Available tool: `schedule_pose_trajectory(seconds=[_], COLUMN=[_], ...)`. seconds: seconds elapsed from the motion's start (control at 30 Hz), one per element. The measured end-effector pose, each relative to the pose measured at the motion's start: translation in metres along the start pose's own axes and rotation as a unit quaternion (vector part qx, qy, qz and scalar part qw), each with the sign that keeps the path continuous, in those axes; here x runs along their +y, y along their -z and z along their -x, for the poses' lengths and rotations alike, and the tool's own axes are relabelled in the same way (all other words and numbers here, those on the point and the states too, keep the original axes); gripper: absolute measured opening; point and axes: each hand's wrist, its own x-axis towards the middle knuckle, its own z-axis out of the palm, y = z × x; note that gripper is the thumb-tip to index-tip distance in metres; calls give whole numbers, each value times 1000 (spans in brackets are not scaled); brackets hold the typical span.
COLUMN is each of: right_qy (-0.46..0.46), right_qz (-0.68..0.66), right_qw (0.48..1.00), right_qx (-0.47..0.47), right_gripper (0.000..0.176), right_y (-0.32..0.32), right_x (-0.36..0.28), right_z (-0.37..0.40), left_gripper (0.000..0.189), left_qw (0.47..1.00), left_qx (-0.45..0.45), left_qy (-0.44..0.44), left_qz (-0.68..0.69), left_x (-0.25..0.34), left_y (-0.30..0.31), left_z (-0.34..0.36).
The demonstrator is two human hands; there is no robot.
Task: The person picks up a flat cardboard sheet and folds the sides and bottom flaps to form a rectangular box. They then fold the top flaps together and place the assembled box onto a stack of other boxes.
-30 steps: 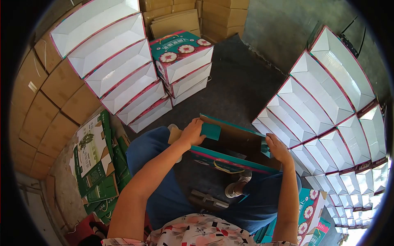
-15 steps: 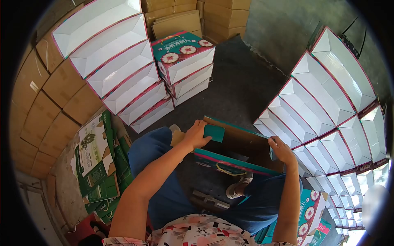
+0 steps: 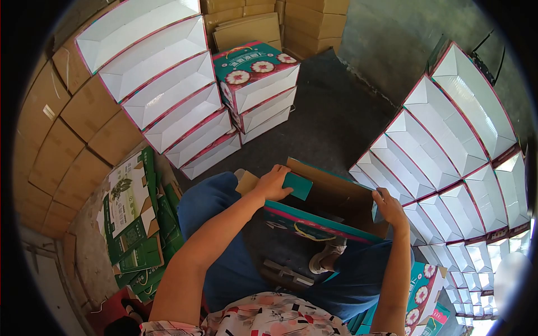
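Between my knees is a teal and pink cardboard gift box [image 3: 314,224], its top open and its brown inside showing. A yellow cord handle [image 3: 314,233] hangs on the side facing me. My left hand [image 3: 273,183] grips the box's left end, the thumb over a teal flap [image 3: 297,186] and the fingers on the outside. At the right end, my right hand [image 3: 388,206] has its fingers bent over the edge by a small end flap [image 3: 375,211]. The bottom of the box is mostly in shadow.
White-sided boxes are stacked at the left [image 3: 162,73] and right [image 3: 448,140]. A shorter stack [image 3: 263,84] stands ahead. Brown cartons [image 3: 78,123] line the left wall. Flattened green cartons [image 3: 134,218] lie at my left, teal printed ones [image 3: 420,288] at my right.
Both hands keep their hold on the box. The teal flap under my left thumb tilts a little more inward. The whole view has shifted slightly.
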Motion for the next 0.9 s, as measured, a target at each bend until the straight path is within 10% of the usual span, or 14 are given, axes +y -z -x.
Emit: schedule_pose_trajectory(seconds=[0.53,0.63,0.9], right_qy=[-33,78,79], right_qz=[153,118,18], right_qw=[986,990,988], right_qx=[-55,6,-134], right_gripper=[52,50,47], right_y=[29,15,22], right_x=[-31,-7,-18], right_z=[10,4,-1], left_gripper=[63,64,69], left_qw=[999,999,998], left_qx=[-14,-8,-4], left_qy=[-43,-31,-35], left_qz=[-20,-22,-47], left_x=[-14,-9,-11], left_y=[-8,-1,1], left_z=[1,6,11])
